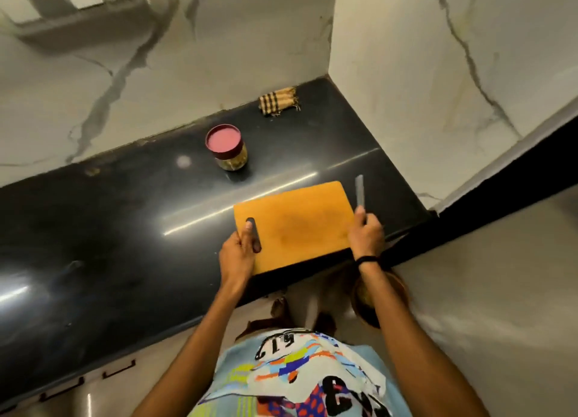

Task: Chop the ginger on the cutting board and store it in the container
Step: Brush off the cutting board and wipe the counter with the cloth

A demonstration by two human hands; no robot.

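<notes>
While the right hand [366, 233] holds it, the knife [359, 190] points away.

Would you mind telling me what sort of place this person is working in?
Most likely a home kitchen: a dark polished countertop against marble-look walls, an orange cutting board with a knife held beside it, and a red-lidded jar.

Bare forearms, black wristband [366, 259], pale-blue multicolour-print shirt [300, 376]

Orange board [294, 222]; lidded jar [230, 154], contents unclear
</notes>
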